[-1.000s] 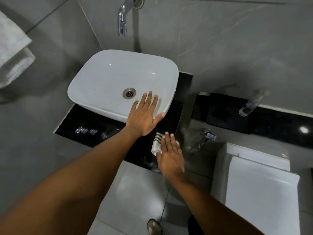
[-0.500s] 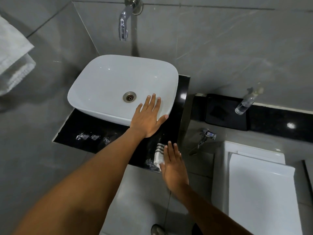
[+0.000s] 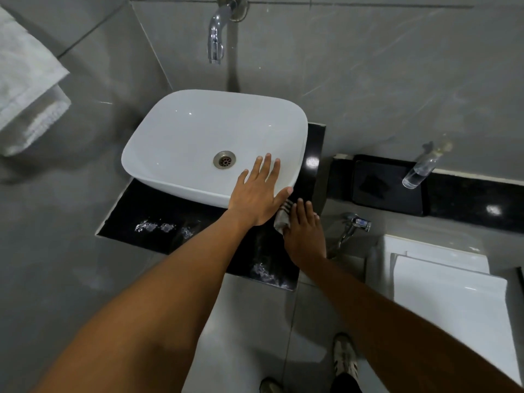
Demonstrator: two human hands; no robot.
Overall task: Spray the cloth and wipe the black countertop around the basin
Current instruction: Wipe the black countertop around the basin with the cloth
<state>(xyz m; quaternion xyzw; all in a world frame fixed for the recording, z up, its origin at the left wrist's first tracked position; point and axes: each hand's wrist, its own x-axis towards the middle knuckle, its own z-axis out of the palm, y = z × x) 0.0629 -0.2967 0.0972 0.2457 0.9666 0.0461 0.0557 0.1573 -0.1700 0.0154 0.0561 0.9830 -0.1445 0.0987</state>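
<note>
A white basin (image 3: 198,143) sits on the black countertop (image 3: 158,211). My left hand (image 3: 256,194) lies flat, fingers spread, on the basin's front right rim. Just right of it my right hand (image 3: 304,234) presses a striped grey cloth (image 3: 282,218) flat onto the countertop at the basin's front right corner; most of the cloth is hidden under the palm. A clear spray bottle (image 3: 418,173) stands on the black ledge to the right, away from both hands. Wet streaks show on the countertop's front.
A chrome tap (image 3: 217,38) juts from the grey wall above the basin. A white towel (image 3: 25,89) hangs at the left. A hand-spray fitting (image 3: 351,225) and a white toilet (image 3: 450,296) are at the right. A black tray (image 3: 388,185) lies on the ledge.
My right hand has slid the cloth away from the counter's front edge towards the basin's corner. My left hand has stayed on the basin rim.
</note>
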